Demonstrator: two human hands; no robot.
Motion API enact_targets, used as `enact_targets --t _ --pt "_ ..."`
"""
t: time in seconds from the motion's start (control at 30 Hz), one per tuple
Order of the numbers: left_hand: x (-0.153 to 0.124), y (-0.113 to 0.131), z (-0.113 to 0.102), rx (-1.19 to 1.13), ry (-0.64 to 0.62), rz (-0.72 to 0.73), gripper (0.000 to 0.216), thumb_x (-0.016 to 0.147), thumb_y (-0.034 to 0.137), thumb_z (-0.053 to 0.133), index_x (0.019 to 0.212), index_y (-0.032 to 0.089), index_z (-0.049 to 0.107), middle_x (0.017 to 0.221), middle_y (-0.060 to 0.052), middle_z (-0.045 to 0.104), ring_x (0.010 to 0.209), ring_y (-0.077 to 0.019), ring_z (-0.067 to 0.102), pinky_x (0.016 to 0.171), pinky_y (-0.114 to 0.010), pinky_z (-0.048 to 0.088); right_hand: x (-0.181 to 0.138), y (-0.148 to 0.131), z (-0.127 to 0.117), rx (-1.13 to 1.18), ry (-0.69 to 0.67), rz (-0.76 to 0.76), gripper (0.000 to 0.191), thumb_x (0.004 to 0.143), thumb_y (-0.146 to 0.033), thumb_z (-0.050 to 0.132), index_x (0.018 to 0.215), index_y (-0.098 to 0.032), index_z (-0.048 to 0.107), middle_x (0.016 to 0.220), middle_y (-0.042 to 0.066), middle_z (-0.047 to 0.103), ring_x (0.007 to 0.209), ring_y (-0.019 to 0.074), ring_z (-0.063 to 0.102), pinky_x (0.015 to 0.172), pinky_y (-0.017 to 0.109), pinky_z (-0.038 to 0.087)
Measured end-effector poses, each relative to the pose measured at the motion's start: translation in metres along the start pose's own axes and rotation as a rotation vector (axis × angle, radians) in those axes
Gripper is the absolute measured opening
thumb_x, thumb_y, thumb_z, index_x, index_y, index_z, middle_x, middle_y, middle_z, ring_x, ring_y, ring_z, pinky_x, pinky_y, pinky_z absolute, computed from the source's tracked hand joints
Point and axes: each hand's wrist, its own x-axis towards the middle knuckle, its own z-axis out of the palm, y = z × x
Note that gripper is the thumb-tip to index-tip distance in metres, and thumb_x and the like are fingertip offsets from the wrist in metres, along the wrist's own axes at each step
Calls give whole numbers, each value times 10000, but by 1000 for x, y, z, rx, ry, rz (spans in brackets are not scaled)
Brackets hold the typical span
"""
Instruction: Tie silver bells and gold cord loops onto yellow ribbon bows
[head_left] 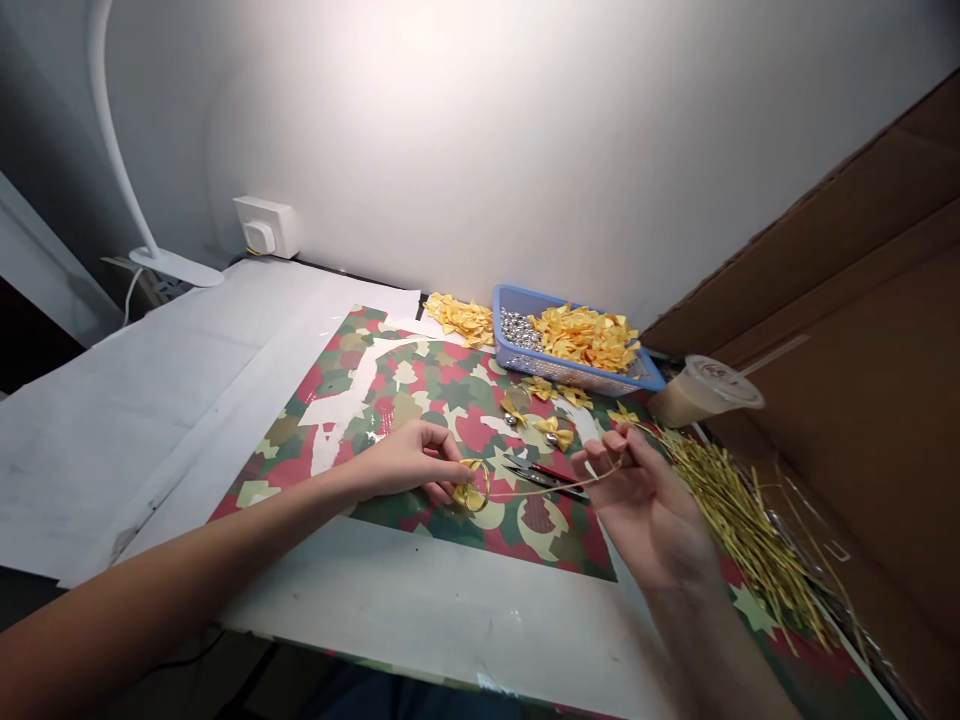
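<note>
Between its thumb and fingers my left hand point(424, 465) pinches a yellow ribbon bow point(463, 495) with a loop of gold cord point(480, 487) at it. A thin strand point(547, 489) of the cord runs from there to the right. My right hand point(637, 490), palm turned up, pinches the strand's other end between thumb and fingers. Beneath the strand, between the hands, lie dark pointed tweezers point(541, 476) with a red part. Just beyond them are bows with silver bells, one of them a yellow bow point(556, 432) near the right hand.
A blue basket point(577, 378) holds yellow bows and silver bells. Loose bows point(459, 318) are heaped left of it. A lidded cup point(701, 388) and a bundle of gold cords point(742, 530) stand and lie at right, by a cardboard wall point(862, 400). A lamp base point(176, 267) is back left.
</note>
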Motion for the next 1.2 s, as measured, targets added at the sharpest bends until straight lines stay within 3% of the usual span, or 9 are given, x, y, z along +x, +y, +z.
enact_targets --t 0.07,0.2,0.27,0.33,0.43,0.6,0.77,0.93,1.2 --pt "0 -1 0 1 8 0 289 635 339 794 633 147 578 672 -16 679 637 -123 672 604 -227 547 1 2 0 -246 -96 -92 180 674 -403 773 762 -261 706 679 -27 628 648 123 601 649 272 545" --pt "1 -3 -1 -6 27 15 249 635 331 794 663 141 635 719 -23 679 704 -136 680 689 -247 565 -2 4 1 -791 -533 -283 119 797 -336 670 783 -234 731 734 41 691 694 180 633 610 297 524" --pt "2 -4 -1 -5 33 24 232 641 329 788 673 140 656 735 -29 682 718 -144 683 704 -252 567 -4 5 5 -895 -697 -369 131 840 -302 622 804 -230 726 709 43 696 671 183 632 604 306 519" --pt "2 -5 -1 4 39 30 208 654 319 775 668 143 665 736 -30 684 718 -145 683 706 -252 567 -5 8 11 -929 -750 -448 128 861 -275 598 822 -232 712 721 41 707 669 179 633 612 305 517" --pt "1 -4 0 16 46 20 166 659 289 762 655 150 672 709 -17 683 705 -139 680 709 -246 563 -6 14 20 -924 -761 -501 125 878 -261 576 827 -235 688 744 39 713 674 176 634 618 307 517" --pt "0 -1 1 10 38 -10 112 682 255 728 647 156 688 693 -8 691 721 -138 682 732 -248 561 -6 28 26 -886 -766 -463 166 877 -292 567 767 -217 667 705 35 690 631 165 618 584 286 496" --pt "-1 0 1 17 29 3 98 720 224 684 653 154 700 714 -14 690 742 -138 686 735 -234 562 -9 39 26 -834 -676 -191 182 832 -341 627 725 -197 652 705 19 684 613 148 600 558 259 468" --pt "0 -1 0 -1 16 0 98 726 230 691 667 152 683 718 -12 688 729 -134 688 741 -244 564 -11 43 26 -624 -563 73 243 735 -408 722 734 -176 646 678 5 651 582 120 555 529 238 442" --pt "0 4 0 -73 -40 3 163 709 298 721 707 135 707 724 -42 719 664 -133 676 708 -254 538 -9 47 29 -356 -470 264 293 576 -361 841 683 -180 636 611 -23 630 554 100 553 518 213 452"
